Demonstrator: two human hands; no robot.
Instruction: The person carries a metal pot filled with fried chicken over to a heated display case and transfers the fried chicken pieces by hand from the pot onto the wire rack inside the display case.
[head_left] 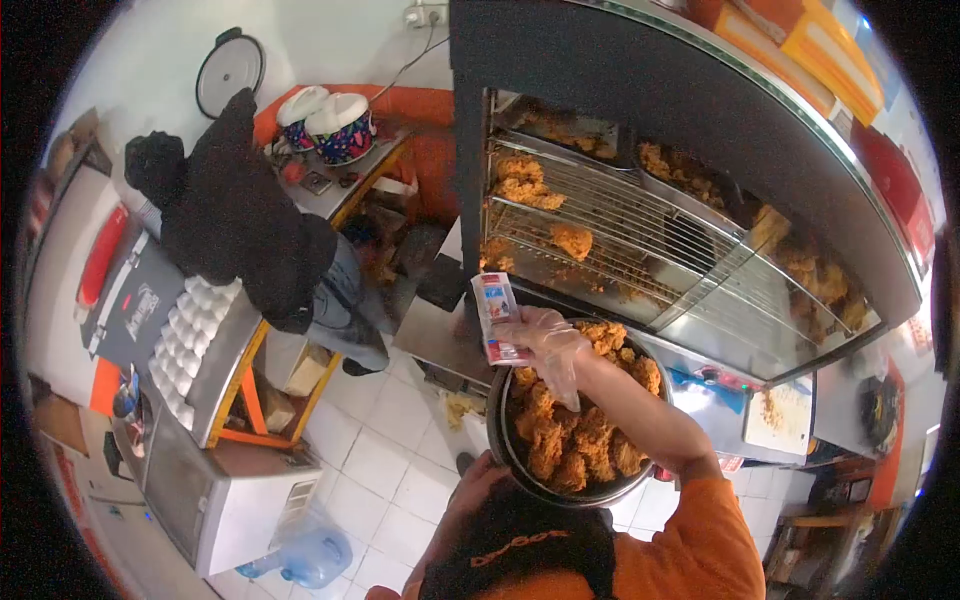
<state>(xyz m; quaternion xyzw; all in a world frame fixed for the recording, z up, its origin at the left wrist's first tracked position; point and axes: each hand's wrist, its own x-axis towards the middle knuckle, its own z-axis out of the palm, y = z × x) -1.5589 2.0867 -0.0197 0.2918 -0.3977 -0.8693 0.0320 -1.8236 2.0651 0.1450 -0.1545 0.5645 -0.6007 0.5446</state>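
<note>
A large round dark pot (503,455) heaped with fried chicken pieces (570,440) is held against my front. My left hand (478,487) grips the pot's lower left side, its fingers partly hidden. My right hand (548,345), in a clear plastic glove, reaches across the pot and is closed on a flat printed paper packet (494,308) in white, red and blue. The packet sits over the pot's upper left rim, near the warming cabinet's lower corner. Loose glove plastic hangs over the chicken.
A glass-fronted warming cabinet (690,230) with wire racks and fried chicken stands ahead. On the left, a person in black (240,220) bends beside a counter with stacked white cups or eggs (190,335). A blue water jug (315,558) lies on the tiled floor (380,445).
</note>
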